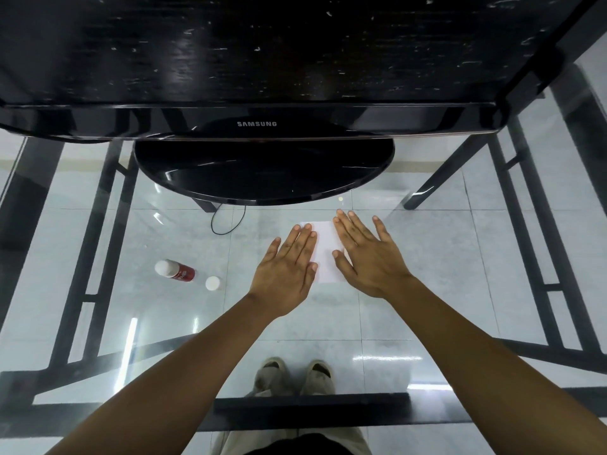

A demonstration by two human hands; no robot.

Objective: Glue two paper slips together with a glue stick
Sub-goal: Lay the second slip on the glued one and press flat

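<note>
In the head view, mid-frame, the left hand [285, 267] and right hand [371, 257] are lying spread flat, fingers straight, pressing either side of a white rectangular paper sheet [325, 251] on the clear glass tabletop [443, 274]. It is probably both slips stacked. The red cylindrical glue stick [177, 271] is lying left of centre, with a round white cap [212, 283] just beside it. Gluing seems done, so pressing and recapping are likely all that is left.
</note>
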